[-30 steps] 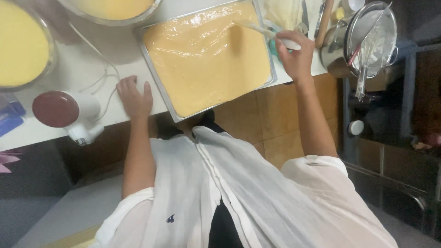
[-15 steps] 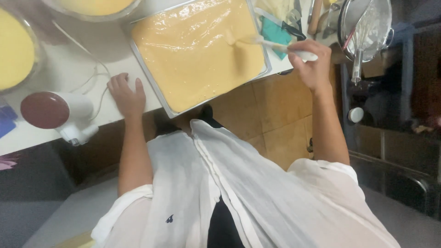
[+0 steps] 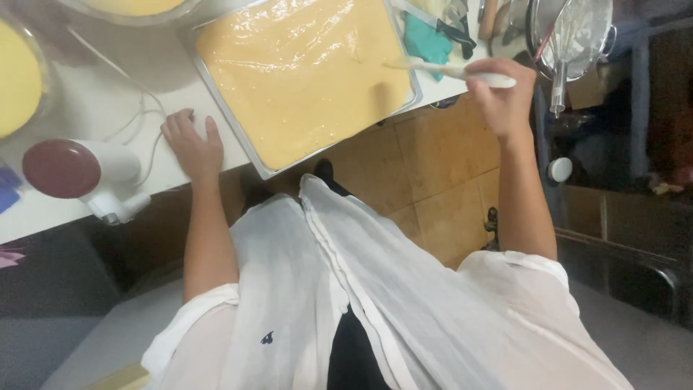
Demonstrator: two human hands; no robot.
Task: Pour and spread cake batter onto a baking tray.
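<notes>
A rectangular metal baking tray [image 3: 242,133] full of smooth yellow batter [image 3: 303,72] sits on the white counter [image 3: 94,108], its near corner over the counter edge. My right hand [image 3: 502,101] grips a white-handled spatula [image 3: 447,70], whose blade reaches over the tray's right side just above the batter. My left hand [image 3: 191,144] rests flat on the counter, fingers apart, just left of the tray's near corner.
A white hand mixer with a dark red end [image 3: 79,173] and its cord lie left of my left hand. A bowl of yellow batter [image 3: 18,76] stands far left, another at the top. A metal pot with a whisk [image 3: 570,36] and teal tools [image 3: 426,40] stand right.
My right hand has drawn the spatula toward the tray's right edge. The view has shifted, so the tray sits higher in the frame. My left hand stays flat on the counter.
</notes>
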